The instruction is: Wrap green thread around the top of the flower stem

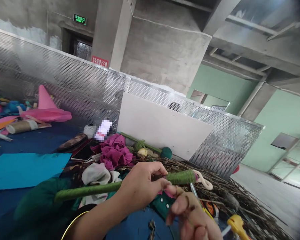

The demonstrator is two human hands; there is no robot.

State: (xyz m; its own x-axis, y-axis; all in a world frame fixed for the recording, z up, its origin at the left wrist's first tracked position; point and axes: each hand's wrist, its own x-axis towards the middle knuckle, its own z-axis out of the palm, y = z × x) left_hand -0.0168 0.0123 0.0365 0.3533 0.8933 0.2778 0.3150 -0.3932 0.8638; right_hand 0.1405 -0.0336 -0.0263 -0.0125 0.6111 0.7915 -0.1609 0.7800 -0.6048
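Note:
My left hand [145, 183] is closed round a long stick wrapped in green yarn [90, 191], held level across the front of me. The wrapping is thicker at the right end, where a pale curled loop [205, 181] sticks out. A bit of pink material [169, 194] shows under the stick by my fingertips. My right hand [192, 216] is just below, its fingers bent and pressed together close to the left fingertips. A thin strand seems to cross those fingers, but blur hides what they hold. Dark green fabric [35, 203] lies under the stick's left end.
Crumpled magenta cloth [116, 151], white cloth [96, 175] and a phone [82, 152] lie behind my hands. Dry twigs [255, 203] and a yellow-handled tool [237, 226] are at right. A blue sheet [27, 170] and pink hat-like shape [46, 110] are left, before a perforated metal partition [90, 83].

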